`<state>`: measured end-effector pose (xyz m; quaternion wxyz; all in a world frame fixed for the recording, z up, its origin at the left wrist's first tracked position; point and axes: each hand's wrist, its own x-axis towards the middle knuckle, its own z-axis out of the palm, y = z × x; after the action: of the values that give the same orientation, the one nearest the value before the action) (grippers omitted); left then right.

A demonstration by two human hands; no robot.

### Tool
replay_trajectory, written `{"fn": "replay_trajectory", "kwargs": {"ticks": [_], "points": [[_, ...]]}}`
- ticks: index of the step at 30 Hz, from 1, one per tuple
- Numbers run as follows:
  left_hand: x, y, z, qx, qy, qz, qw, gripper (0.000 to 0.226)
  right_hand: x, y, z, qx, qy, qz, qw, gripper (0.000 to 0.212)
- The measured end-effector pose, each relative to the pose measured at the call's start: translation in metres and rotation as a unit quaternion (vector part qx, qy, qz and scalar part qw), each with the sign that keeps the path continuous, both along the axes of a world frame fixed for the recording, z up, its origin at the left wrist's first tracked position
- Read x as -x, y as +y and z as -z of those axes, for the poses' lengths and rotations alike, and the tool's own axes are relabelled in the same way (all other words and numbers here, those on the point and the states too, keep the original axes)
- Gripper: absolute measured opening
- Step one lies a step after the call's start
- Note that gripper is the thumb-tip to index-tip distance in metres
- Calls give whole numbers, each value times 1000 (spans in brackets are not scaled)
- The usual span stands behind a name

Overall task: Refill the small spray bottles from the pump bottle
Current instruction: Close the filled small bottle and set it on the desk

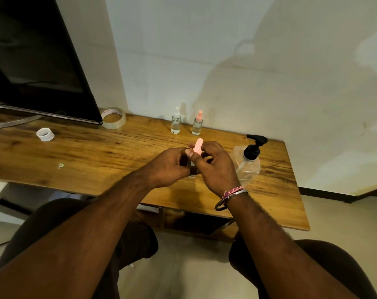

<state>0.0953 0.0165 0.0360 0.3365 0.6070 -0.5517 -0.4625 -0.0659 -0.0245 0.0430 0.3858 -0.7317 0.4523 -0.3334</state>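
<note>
A small spray bottle with a pink cap (197,146) sits between both hands over the wooden table (97,156). My left hand (170,167) grips its clear body, mostly hidden by fingers. My right hand (215,167) pinches the pink spray top with thumb and fingers. The clear pump bottle with a black pump (249,162) stands just right of my right hand. Two more small spray bottles stand at the back by the wall: one with a white cap (176,121) and one with a pink cap (197,124).
A dark monitor (36,61) on a metal stand fills the back left. A roll of clear tape (113,118) lies beside it, and a small white ring (45,134) rests further left. The table's right edge is near the pump bottle.
</note>
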Motion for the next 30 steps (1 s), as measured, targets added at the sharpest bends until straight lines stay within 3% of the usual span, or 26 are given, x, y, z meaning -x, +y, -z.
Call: {"fn": "replay_trajectory", "kwargs": {"ticks": [6, 15, 20, 24, 30], "points": [[9, 0, 3, 24, -16, -23, 999, 48, -2, 2, 6, 3, -27, 53, 998, 20], [23, 0, 11, 73, -91, -84, 990, 43, -14, 9, 18, 75, -25, 156, 985, 26], [20, 0, 8, 65, -73, -98, 990, 36, -10, 2, 8, -61, -74, 73, 993, 17], [11, -2, 7, 37, -14, -69, 997, 24, -2, -1, 3, -86, -72, 12, 994, 15], [2, -2, 5, 13, 36, -17, 999, 30, 2, -3, 1, -105, -71, -3, 992, 9]]}}
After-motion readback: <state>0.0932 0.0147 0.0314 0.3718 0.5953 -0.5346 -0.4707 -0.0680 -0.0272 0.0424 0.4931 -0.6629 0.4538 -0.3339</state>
